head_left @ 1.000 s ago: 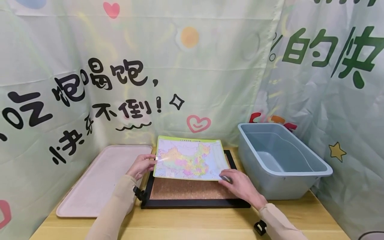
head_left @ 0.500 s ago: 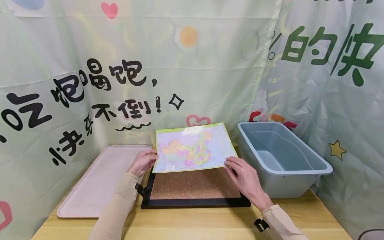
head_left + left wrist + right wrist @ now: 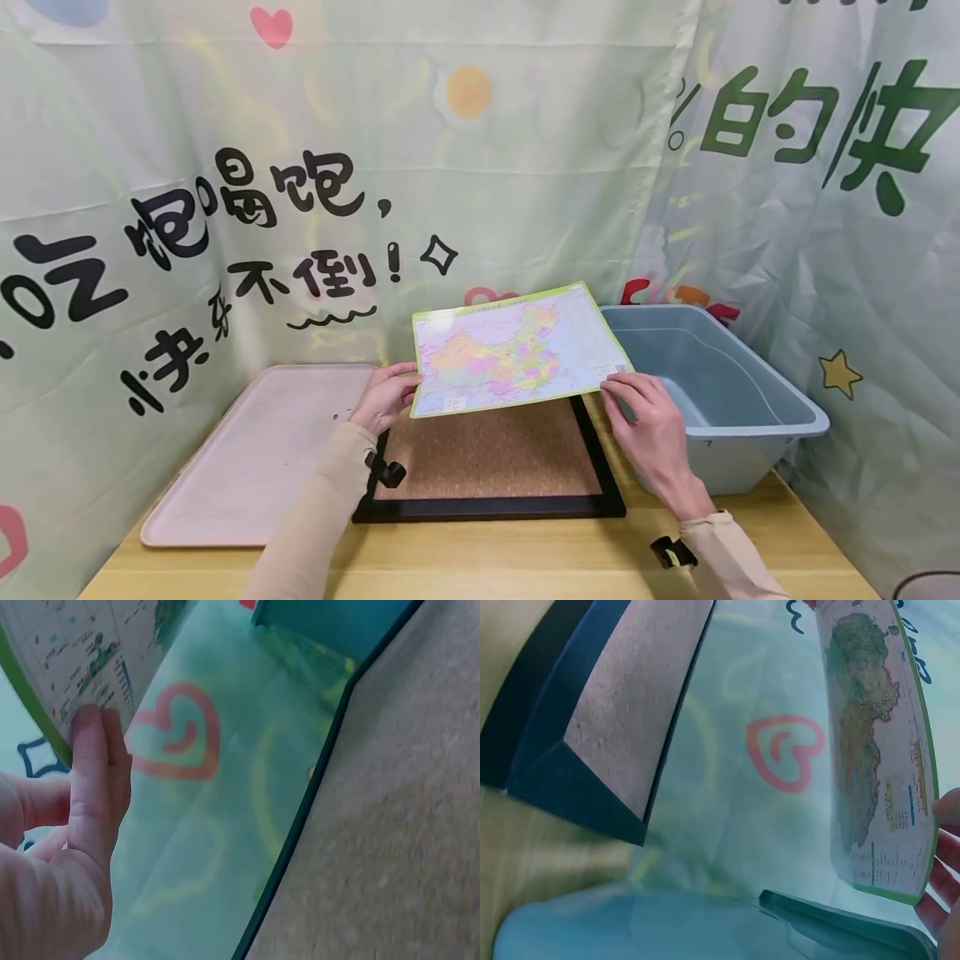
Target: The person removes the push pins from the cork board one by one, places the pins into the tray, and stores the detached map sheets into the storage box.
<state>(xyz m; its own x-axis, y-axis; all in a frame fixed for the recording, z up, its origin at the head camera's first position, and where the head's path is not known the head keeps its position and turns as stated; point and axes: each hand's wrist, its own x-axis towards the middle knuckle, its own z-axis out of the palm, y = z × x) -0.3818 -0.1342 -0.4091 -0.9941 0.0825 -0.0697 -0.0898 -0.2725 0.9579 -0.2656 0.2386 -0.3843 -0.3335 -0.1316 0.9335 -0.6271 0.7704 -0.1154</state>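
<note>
A map sheet (image 3: 495, 354) with a green border is held up above a black-framed cork board (image 3: 487, 454). My left hand (image 3: 386, 398) pinches the map's left edge between thumb and fingers. At its lower right corner my right hand (image 3: 648, 429) pinches it too. The sheet is tilted, its right end higher than its left. In the left wrist view the fingers (image 3: 94, 772) lie flat against the underside of the map (image 3: 82, 660). The right wrist view shows the map (image 3: 877, 750) slightly bowed, with fingertips (image 3: 946, 877) at its edge.
A pale pink tray (image 3: 232, 467) lies left of the board on the wooden table (image 3: 480, 558). A blue-grey plastic bin (image 3: 742, 454) stands at the right, partly behind the map's right end. A printed curtain (image 3: 525, 208) hangs behind everything.
Both hands have lifted the map off the cork board and carried it up and to the right. Its right end has risen more, and more of the cork now shows.
</note>
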